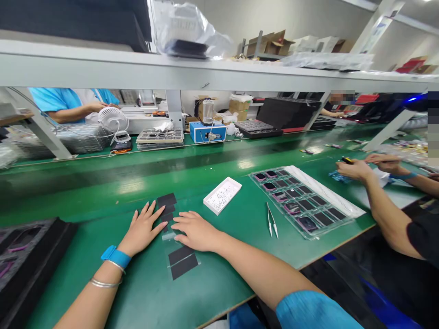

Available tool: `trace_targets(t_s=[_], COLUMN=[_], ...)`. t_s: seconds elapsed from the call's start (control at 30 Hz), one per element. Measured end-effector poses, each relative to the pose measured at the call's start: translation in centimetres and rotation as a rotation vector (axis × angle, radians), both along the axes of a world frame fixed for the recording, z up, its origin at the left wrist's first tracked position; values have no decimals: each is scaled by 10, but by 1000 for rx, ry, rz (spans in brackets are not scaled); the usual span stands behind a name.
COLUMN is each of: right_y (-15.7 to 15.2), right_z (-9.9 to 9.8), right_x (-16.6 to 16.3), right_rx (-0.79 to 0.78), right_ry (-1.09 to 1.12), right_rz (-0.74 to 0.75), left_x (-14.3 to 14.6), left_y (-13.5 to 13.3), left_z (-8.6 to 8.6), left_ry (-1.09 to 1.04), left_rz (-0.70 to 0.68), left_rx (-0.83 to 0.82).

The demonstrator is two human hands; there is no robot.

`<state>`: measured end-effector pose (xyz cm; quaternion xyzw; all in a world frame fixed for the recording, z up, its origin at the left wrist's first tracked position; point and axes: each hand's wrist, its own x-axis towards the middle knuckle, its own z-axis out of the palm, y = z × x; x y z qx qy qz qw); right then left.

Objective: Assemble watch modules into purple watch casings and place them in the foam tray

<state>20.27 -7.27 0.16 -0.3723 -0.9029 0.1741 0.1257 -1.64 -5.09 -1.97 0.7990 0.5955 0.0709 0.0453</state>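
Observation:
A clear strip carrying several black rectangular pieces (183,267) lies on the green bench in front of me. My left hand (144,228) rests flat at the strip's left edge, fingers spread, with thumb and index fingertip at the black pieces. From the right, my right hand (197,231) lies over the strip's middle, fingers stretched out and fingertips on it; part of the strip is hidden beneath. Neither hand grasps anything. To the right are a white tray (222,195) of tiny pieces, metal tweezers (272,220) and a clear compartment tray (313,205) holding black parts, some purple-edged.
A black foam tray (37,269) stands at the left edge. On the right, a co-worker's hands (363,169) hold a small yellow-and-black item. A shelf (206,73) spans the bench above. Along the back stand a white fan (114,119) and a blue box (208,132).

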Motion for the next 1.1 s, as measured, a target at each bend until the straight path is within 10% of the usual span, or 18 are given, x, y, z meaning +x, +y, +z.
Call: trace_targets(t_s=[1.1], right_y=[3], right_z=[-3], right_x=[1], right_rx=[-75], right_ry=[-7], right_rz=[-77], left_x=[-2], left_y=[-4], left_z=[1], left_ry=[-60], left_rz=[-19], left_rx=[-17])
